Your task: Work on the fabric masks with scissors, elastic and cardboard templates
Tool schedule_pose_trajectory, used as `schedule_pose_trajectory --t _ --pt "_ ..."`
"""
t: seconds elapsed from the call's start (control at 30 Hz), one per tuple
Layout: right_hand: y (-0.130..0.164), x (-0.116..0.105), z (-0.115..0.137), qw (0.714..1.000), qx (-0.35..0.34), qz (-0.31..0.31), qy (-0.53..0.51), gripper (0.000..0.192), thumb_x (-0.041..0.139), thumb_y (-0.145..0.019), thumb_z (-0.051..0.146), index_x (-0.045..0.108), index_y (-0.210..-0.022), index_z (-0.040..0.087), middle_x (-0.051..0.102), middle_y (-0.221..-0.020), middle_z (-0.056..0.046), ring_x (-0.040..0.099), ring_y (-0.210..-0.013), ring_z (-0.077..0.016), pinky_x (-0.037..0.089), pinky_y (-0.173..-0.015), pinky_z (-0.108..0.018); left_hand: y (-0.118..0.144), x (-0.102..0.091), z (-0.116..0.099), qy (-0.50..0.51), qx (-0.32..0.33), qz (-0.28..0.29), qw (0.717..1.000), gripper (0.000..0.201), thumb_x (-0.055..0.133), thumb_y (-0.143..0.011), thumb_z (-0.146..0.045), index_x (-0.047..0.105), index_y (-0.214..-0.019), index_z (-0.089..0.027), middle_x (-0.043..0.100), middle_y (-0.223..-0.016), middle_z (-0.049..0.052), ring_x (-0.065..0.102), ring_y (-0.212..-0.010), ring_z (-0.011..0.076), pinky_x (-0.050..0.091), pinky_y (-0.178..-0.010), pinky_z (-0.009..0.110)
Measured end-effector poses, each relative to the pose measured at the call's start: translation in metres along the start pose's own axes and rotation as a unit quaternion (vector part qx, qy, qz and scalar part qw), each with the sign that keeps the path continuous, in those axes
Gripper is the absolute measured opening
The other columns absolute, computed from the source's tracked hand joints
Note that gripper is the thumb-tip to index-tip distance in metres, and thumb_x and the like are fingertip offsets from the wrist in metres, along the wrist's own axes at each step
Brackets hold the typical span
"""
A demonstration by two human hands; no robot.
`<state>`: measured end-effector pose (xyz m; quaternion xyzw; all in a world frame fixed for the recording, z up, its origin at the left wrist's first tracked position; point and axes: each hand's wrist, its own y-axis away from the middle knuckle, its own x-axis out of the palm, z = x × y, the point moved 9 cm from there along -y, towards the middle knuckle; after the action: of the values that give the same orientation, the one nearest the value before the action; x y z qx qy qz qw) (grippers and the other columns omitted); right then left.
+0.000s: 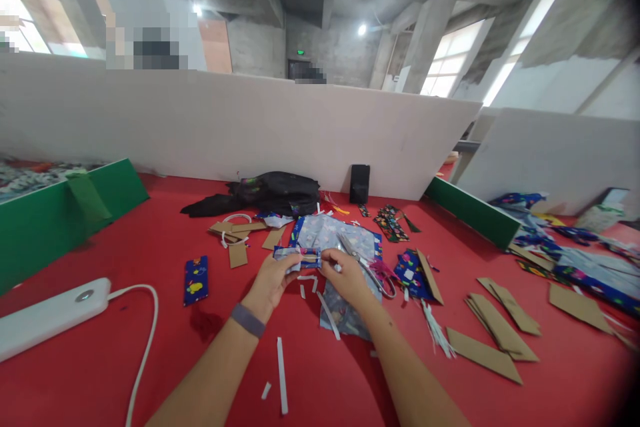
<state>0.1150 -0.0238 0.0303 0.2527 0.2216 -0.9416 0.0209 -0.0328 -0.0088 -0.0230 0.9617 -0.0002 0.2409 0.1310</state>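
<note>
Between my hands is a small strip of blue patterned fabric (311,255) with a tan cardboard piece showing inside its fold. My left hand (276,273) grips its left end, thumb on top. My right hand (345,273) pinches the right end; the fingertips are partly hidden. Just behind and under it lies a larger blue printed cloth (320,230), pale side up. A pair of scissors (367,267) rests on that cloth, to the right of my right hand. White paper strips (328,315) lie below my hands.
A finished-looking blue fabric piece (195,279) lies at left, near a white power strip (55,317). Cardboard pieces (500,327) and white strings (437,330) lie at right. A black bag-like bundle (270,192) and a phone (360,183) stand before the white partition (240,127). Green boards (473,213) flank the table.
</note>
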Motion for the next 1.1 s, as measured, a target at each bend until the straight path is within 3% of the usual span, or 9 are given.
schedule_pose_trajectory --t 0.17,0.3,0.47,0.67,0.93,1.1 --pt "0.002 -0.002 -0.018 0.991 0.088 -0.011 -0.099 0.037 0.046 -0.07 0.016 0.062 -0.102 0.022 0.064 -0.101 -0.003 0.057 -0.092 -0.0185 0.043 -0.079 -0.031 -0.003 -0.005 -0.002 -0.017 0.021 -0.013 1.0 0.023 0.074 -0.055 -0.02 0.067 -0.076 -0.012 0.07 -0.075 0.005 0.065 -0.069 0.016 0.053 -0.061 0.025" --pt "0.005 -0.009 -0.017 0.984 0.125 -0.053 -0.115 0.027 0.049 -0.074 0.025 0.064 -0.096 0.022 0.064 -0.099 -0.002 0.057 -0.089 -0.0181 0.044 -0.079 -0.03 -0.002 -0.005 -0.004 -0.037 0.031 -0.015 0.999 0.026 0.074 -0.056 -0.022 0.068 -0.079 -0.011 0.07 -0.077 0.007 0.065 -0.069 0.0173 0.052 -0.059 0.025" --pt "0.005 -0.008 -0.013 0.984 0.128 -0.062 -0.109 0.028 0.053 -0.075 0.032 0.062 -0.1 0.021 0.062 -0.101 -0.003 0.057 -0.088 -0.0181 0.045 -0.072 -0.028 0.001 -0.001 -0.007 -0.058 0.044 -0.017 0.997 0.03 0.073 -0.056 -0.022 0.067 -0.083 -0.011 0.071 -0.078 0.008 0.066 -0.07 0.0192 0.052 -0.06 0.027" --pt "0.004 -0.007 -0.013 0.99 0.104 -0.074 -0.066 0.026 0.056 -0.073 0.028 0.06 -0.097 0.021 0.061 -0.103 -0.004 0.054 -0.099 -0.0192 0.04 -0.087 -0.032 0.003 0.001 -0.012 -0.115 0.096 -0.032 0.988 0.03 0.072 -0.056 -0.023 0.067 -0.084 -0.011 0.072 -0.078 0.009 0.066 -0.07 0.0205 0.052 -0.066 0.031" --pt "0.003 -0.006 -0.009 0.992 0.1 -0.07 -0.039 0.027 0.056 -0.07 0.025 0.059 -0.096 0.02 0.062 -0.101 -0.004 0.055 -0.098 -0.0195 0.04 -0.087 -0.033 0.006 0.007 -0.011 -0.127 0.101 -0.014 0.987 0.03 0.072 -0.057 -0.023 0.067 -0.085 -0.011 0.072 -0.081 0.01 0.066 -0.071 0.0205 0.051 -0.067 0.031" --pt "0.004 -0.006 -0.002 0.993 0.085 -0.059 -0.061 0.028 0.055 -0.074 0.027 0.059 -0.1 0.021 0.061 -0.105 -0.004 0.054 -0.101 -0.0193 0.041 -0.087 -0.033 0.005 0.003 -0.01 -0.147 0.104 -0.033 0.983 0.033 0.073 -0.056 -0.025 0.068 -0.085 -0.012 0.072 -0.082 0.009 0.066 -0.072 0.021 0.051 -0.066 0.031"
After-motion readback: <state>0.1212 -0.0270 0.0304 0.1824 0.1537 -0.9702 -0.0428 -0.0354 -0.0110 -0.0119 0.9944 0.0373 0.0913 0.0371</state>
